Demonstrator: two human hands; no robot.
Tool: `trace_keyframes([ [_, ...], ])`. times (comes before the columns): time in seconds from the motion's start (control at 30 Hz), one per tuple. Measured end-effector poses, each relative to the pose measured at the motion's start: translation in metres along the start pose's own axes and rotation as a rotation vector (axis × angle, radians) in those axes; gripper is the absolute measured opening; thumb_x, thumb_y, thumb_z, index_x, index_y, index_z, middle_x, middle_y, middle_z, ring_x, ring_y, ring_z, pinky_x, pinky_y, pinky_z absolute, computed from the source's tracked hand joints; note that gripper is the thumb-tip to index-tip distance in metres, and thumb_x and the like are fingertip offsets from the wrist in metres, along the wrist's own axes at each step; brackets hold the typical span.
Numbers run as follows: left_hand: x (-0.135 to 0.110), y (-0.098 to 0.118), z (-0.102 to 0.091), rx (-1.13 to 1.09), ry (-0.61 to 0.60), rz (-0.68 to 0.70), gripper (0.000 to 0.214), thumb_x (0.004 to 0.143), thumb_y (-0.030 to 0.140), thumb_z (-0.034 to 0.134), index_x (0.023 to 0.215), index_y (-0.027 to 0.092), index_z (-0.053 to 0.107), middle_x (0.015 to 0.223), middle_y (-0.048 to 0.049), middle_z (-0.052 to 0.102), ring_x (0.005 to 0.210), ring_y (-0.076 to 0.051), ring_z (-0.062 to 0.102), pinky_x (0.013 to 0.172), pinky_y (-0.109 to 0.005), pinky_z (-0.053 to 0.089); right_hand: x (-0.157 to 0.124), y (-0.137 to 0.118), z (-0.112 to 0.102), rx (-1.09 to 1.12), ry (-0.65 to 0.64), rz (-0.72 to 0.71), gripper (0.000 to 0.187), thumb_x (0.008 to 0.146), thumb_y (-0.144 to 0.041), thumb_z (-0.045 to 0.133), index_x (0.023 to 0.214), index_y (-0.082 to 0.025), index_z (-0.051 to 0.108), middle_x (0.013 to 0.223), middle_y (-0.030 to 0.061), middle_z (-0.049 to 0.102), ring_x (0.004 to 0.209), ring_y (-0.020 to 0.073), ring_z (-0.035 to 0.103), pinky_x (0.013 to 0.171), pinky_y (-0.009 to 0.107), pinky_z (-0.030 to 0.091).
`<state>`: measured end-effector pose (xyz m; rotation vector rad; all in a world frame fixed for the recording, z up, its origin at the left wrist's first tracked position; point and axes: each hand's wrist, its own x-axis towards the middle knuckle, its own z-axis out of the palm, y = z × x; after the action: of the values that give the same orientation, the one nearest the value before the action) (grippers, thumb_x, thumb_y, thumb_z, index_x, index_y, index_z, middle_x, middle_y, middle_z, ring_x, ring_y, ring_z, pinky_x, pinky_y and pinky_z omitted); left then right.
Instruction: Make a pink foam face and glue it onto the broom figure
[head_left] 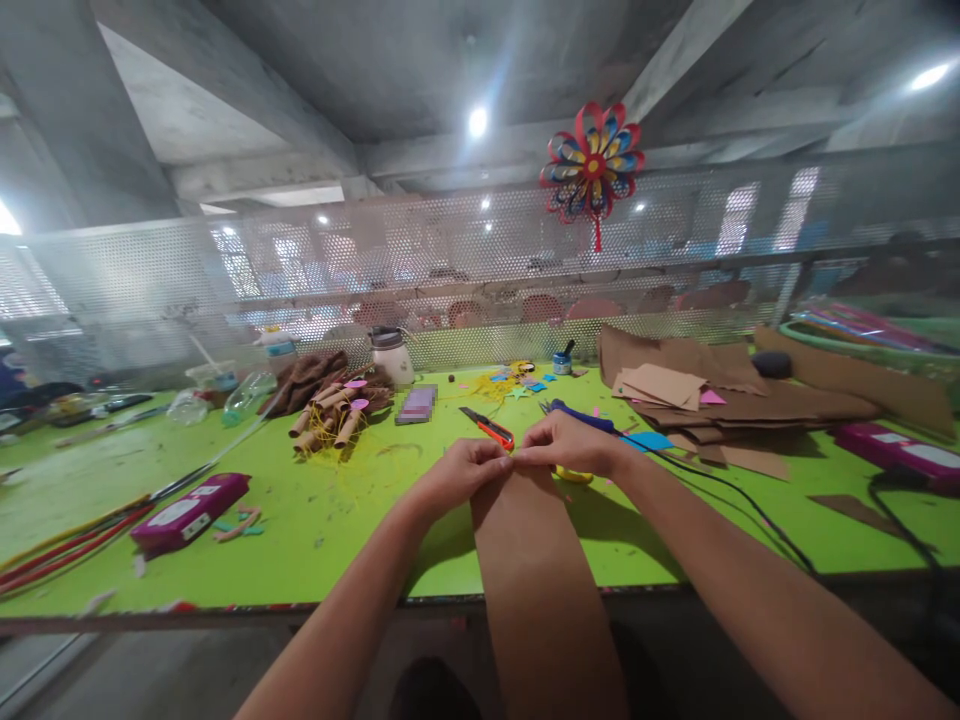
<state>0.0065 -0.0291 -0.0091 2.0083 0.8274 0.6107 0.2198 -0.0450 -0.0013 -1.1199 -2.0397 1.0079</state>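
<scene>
A long strip of brown paper [540, 570] runs from my lap up over the front edge of the bright green table [337, 530]. My left hand [461, 475] and my right hand [570, 442] meet at the strip's far end, both closed, pinching the top edge between fingers and thumbs. Just beyond my fingertips lies an orange utility knife [489, 428]. A yellow object [574, 475] shows partly under my right wrist.
Brown cardboard sheets [705, 395] are piled at the back right. Rolled brown paper tubes with yellow string [330, 410] lie at the back left, near a jar [391, 355]. Magenta boxes [187, 510] [896, 450], black cables [750, 510] and a paper pinwheel [592, 160] on the mesh screen.
</scene>
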Motion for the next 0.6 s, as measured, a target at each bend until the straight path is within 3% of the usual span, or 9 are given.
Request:
trace_keyframes([
  [0.2, -0.001, 0.001, -0.004, -0.049, 0.023, -0.033, 0.039, 0.078, 0.051, 0.065, 0.083, 0.012, 0.064, 0.069, -0.0003, 0.058, 0.063, -0.012, 0.049, 0.06, -0.024, 0.034, 0.004, 0.006, -0.001, 0.03, 0.08, 0.033, 0.028, 0.073, -0.04, 0.071, 0.064, -0.014, 0.067, 0.054, -0.0014, 0.055, 0.053, 0.0089, 0.043, 0.052, 0.024, 0.032],
  [0.4, -0.005, -0.004, -0.012, -0.183, -0.008, -0.087, 0.038, 0.077, 0.049, 0.07, 0.083, 0.012, 0.065, 0.063, -0.0005, 0.06, 0.058, -0.012, 0.054, 0.058, -0.025, 0.039, 0.003, 0.008, -0.008, 0.026, 0.102, 0.016, 0.028, 0.074, -0.04, 0.07, 0.065, -0.014, 0.068, 0.054, -0.0006, 0.055, 0.052, 0.0093, 0.044, 0.051, 0.024, 0.032],
  [0.6, -0.008, -0.005, -0.015, -0.262, 0.05, -0.111, 0.035, 0.073, 0.045, 0.076, 0.082, 0.012, 0.067, 0.065, 0.0005, 0.06, 0.059, -0.01, 0.052, 0.058, -0.023, 0.04, -0.002, 0.001, -0.01, 0.052, 0.136, 0.035, 0.031, 0.073, -0.042, 0.07, 0.062, -0.014, 0.063, 0.055, -0.0008, 0.053, 0.053, 0.0095, 0.043, 0.052, 0.024, 0.032],
])
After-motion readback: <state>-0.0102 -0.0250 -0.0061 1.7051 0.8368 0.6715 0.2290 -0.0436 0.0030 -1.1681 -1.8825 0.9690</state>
